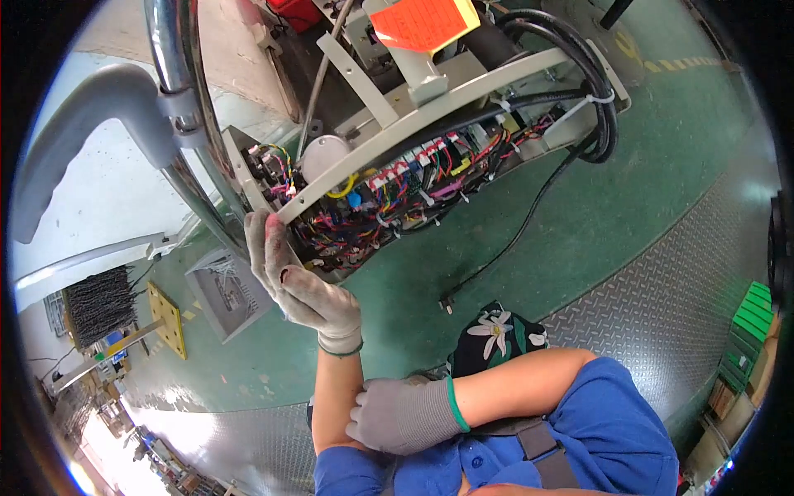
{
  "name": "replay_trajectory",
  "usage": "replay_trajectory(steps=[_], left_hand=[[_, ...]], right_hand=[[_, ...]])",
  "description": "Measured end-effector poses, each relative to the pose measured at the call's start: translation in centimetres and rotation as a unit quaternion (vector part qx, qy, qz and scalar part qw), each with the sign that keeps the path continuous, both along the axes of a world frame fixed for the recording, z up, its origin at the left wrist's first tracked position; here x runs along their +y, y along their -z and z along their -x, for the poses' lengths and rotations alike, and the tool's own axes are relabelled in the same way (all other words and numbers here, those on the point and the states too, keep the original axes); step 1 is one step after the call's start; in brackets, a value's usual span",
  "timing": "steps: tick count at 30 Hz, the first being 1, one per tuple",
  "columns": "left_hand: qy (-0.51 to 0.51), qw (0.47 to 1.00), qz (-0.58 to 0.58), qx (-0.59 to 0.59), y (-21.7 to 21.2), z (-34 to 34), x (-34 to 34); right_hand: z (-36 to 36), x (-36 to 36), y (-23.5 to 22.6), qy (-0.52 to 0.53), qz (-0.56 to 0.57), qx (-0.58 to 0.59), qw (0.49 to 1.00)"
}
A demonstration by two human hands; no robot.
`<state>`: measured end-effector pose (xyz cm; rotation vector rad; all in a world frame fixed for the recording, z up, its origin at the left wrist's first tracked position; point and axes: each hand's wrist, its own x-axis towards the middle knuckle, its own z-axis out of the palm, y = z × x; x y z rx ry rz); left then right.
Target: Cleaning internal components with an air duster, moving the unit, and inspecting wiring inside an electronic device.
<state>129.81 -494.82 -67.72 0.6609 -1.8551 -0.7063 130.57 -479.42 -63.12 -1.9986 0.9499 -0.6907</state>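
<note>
My left hand (302,281), in a grey work glove, is raised with its fingers straight and lies against the lower left corner of an open machine frame (430,107). The frame is pale metal and packed with coloured wiring (397,194) and small red-and-white terminals. My right hand (405,413), also gloved, is wrapped around my bare left forearm near the elbow, with its arm in a blue sleeve crossing in from the right. Neither hand holds a tool.
An orange tag (422,21) sits atop the machine and a thick black cable bundle (604,107) loops at its right end. A thin black cord with a plug (447,304) lies on the green floor. Chrome tube (178,50), grey box (227,293), yellow plate (165,318), green crates (753,314).
</note>
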Motion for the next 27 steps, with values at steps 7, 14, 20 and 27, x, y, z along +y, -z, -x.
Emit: replay_trajectory(steps=[7, 14, 20, 27], left_hand=[[0.013, 1.0, -0.001, 0.015, 0.0, 0.4, 0.2], [-0.011, 0.999, -0.03, 0.017, 0.5, 0.4, 0.2], [-0.019, 0.997, -0.063, 0.033, 0.2, 0.5, 0.4], [-0.029, 0.998, -0.046, 0.009, 0.1, 0.1, 0.2]], right_hand=[[0.2, 0.0, -0.6, -0.021, -0.005, 0.015, 1.0], [0.4, 0.1, -0.7, -0.018, 0.001, -0.001, 1.0], [1.0, 0.1, -0.9, -0.027, -0.003, -0.01, 1.0], [1.4, 0.1, -0.9, -0.029, -0.005, -0.009, 1.0]])
